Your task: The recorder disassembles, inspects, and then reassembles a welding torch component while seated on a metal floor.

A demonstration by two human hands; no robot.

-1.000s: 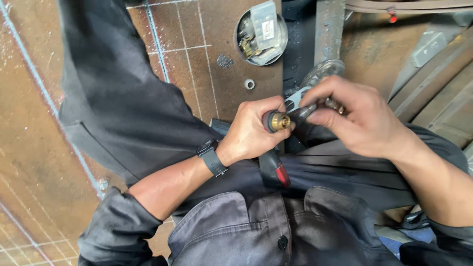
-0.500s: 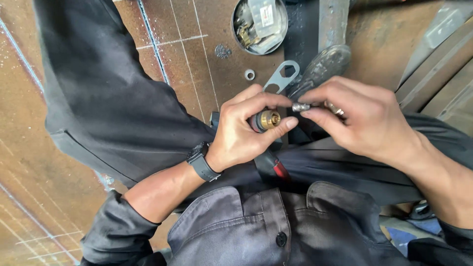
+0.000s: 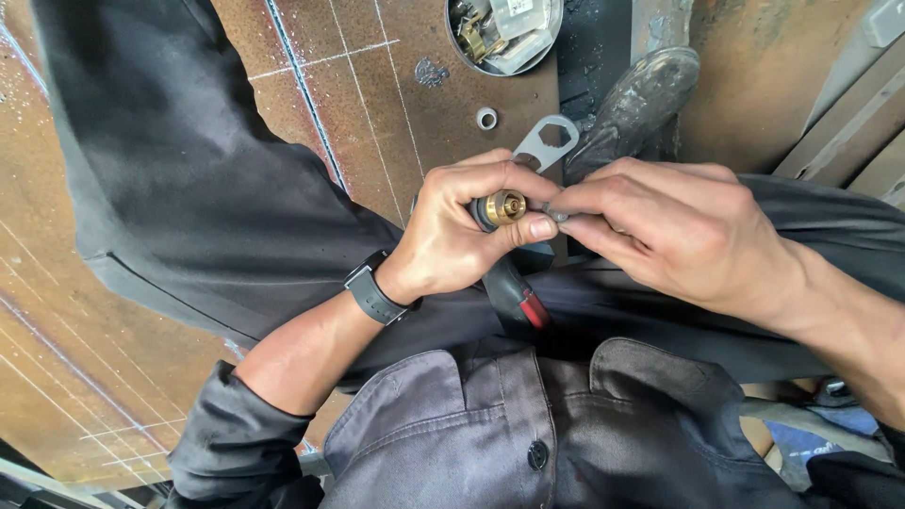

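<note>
While the head view looks straight down, the left hand (image 3: 452, 240) is closed around a black torch head with a brass tip (image 3: 502, 207), held above the lap at centre. Just right of it, the right hand (image 3: 679, 231) pinches a small grey metal part (image 3: 558, 215) at the brass tip. Farther off, a flat wrench (image 3: 545, 143), a washer (image 3: 486, 118) and a round tin (image 3: 504, 33) lie on the rusty plate (image 3: 377, 94).
</note>
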